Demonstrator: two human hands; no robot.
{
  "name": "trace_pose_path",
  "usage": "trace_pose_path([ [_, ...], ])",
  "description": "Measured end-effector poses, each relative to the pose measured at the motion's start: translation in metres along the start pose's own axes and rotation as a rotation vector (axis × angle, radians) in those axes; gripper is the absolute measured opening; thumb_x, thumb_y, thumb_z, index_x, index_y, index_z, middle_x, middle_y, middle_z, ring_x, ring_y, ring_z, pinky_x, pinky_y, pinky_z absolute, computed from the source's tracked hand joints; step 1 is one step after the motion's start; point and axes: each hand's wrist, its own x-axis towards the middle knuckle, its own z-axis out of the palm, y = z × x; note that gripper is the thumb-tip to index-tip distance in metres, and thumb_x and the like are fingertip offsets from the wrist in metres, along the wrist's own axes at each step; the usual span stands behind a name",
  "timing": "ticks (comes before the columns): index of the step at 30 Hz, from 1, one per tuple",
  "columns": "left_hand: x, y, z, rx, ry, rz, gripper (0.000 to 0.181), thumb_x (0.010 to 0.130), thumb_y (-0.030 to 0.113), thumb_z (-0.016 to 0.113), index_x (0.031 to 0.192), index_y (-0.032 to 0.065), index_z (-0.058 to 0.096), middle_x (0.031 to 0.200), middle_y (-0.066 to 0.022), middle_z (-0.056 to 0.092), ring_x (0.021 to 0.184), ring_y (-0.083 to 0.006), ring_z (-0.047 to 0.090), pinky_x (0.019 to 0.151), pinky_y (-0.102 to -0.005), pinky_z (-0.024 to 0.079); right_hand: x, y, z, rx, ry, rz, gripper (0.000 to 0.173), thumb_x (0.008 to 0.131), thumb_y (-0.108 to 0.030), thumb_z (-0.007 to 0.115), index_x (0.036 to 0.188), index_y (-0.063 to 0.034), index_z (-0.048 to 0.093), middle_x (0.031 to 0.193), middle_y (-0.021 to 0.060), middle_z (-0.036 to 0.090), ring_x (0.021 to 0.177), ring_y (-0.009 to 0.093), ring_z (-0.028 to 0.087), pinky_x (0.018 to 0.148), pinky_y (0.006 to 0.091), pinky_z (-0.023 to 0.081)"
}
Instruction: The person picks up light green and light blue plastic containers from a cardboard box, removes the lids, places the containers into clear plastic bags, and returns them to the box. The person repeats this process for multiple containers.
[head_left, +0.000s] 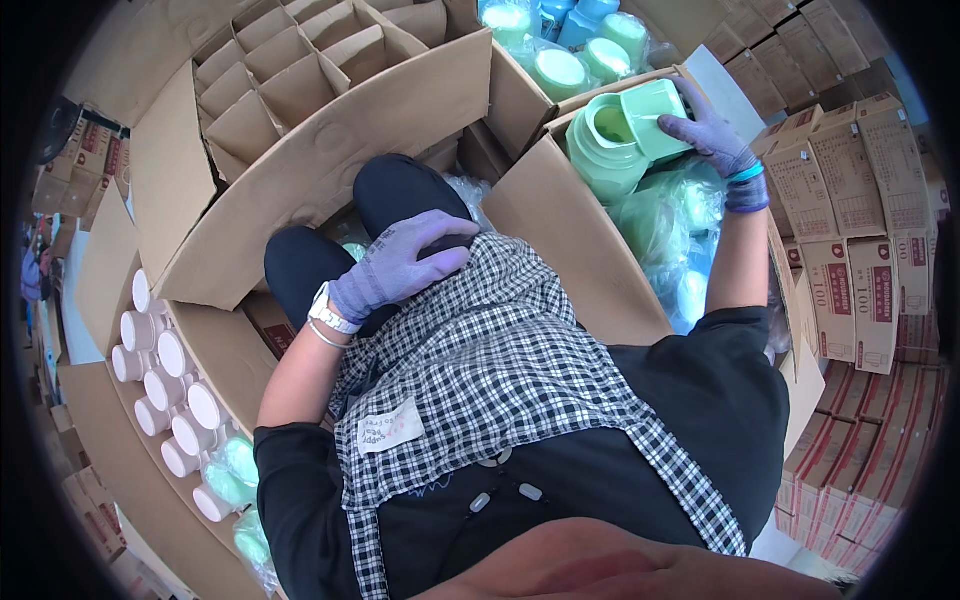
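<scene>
My right hand (709, 127), in a purple work glove, grips the square-sided end of a light green plastic jug-like vessel (609, 157) at the upper right. The vessel's round opening faces up, and its body lies over the near corner of an open cardboard box (592, 247). Under it in that box are green and blue items in clear plastic bags (664, 225). My left hand (409, 262), gloved too, rests above my lap by the checked apron (480, 330), fingers slightly spread and holding nothing.
A cardboard box with a grid of dividers (277, 82) stands ahead. Bagged green jars (561, 71) fill another box at the top. White-lidded containers (176, 390) stand in a box at left. Stacked printed cartons (825, 292) line the right side.
</scene>
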Motion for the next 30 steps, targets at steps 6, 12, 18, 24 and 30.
trace_pose_path([
  [6, -0.014, -0.002, -0.008, -0.003, 0.009, -0.165, 0.043, 0.097, 0.033, 0.064, 0.129, 0.0034, 0.065, 0.121, -0.0138, 0.067, 0.112, -0.0270, 0.066, 0.098, -0.0377, 0.051, -0.004, -0.064, 0.025, -0.675, -0.143, -0.286, 0.092, 0.069, -0.023, 0.083, 0.152, -0.0130, 0.044, 0.130, 0.0192, 0.052, 0.121, 0.037, 0.056, 0.106, 0.0405, 0.048],
  [12, -0.013, 0.000, 0.002, -0.007, 0.029, -0.076, 0.037, 0.097, 0.025, 0.065, 0.126, 0.0020, 0.065, 0.119, -0.0146, 0.068, 0.113, -0.0287, 0.066, 0.100, -0.0372, 0.050, -0.009, -0.064, 0.083, -0.888, -0.032, -0.292, 0.094, 0.061, -0.015, 0.084, 0.147, -0.0184, 0.046, 0.126, 0.0195, 0.052, 0.116, 0.041, 0.056, 0.101, 0.0472, 0.052],
  [18, -0.023, -0.005, -0.004, -0.019, 0.003, -0.143, 0.038, 0.098, 0.025, 0.063, 0.128, 0.0016, 0.065, 0.121, -0.0134, 0.068, 0.113, -0.0260, 0.066, 0.100, -0.0364, 0.051, -0.008, -0.056, 0.017, -0.522, 0.134, -0.255, 0.080, 0.065, -0.018, 0.081, 0.140, -0.0110, 0.053, 0.123, 0.0173, 0.058, 0.117, 0.033, 0.061, 0.100, 0.0425, 0.051],
  [24, -0.023, -0.003, 0.000, -0.316, 0.136, -0.232, 0.058, 0.097, 0.027, 0.062, 0.146, -0.0002, 0.051, 0.134, -0.0148, 0.063, 0.122, -0.0211, 0.060, 0.108, -0.0337, 0.045, -0.070, -0.136, -0.059, -0.112, 0.301, -0.365, 0.085, 0.077, -0.026, 0.081, 0.150, -0.0042, 0.044, 0.135, 0.0137, 0.059, 0.116, 0.024, 0.064, 0.096, 0.0366, 0.055],
  [30, 0.001, 0.023, 0.021, -0.519, 0.649, 0.193, 0.093, 0.082, 0.050, 0.086, 0.148, 0.0021, 0.041, 0.133, -0.0079, 0.058, 0.122, -0.0174, 0.056, 0.104, -0.0345, 0.048, -0.030, -0.136, 0.037, 0.476, 0.171, -0.489, 0.098, 0.073, -0.040, 0.086, 0.152, -0.0020, 0.042, 0.141, 0.0118, 0.054, 0.128, 0.023, 0.054, 0.109, 0.0376, 0.044],
])
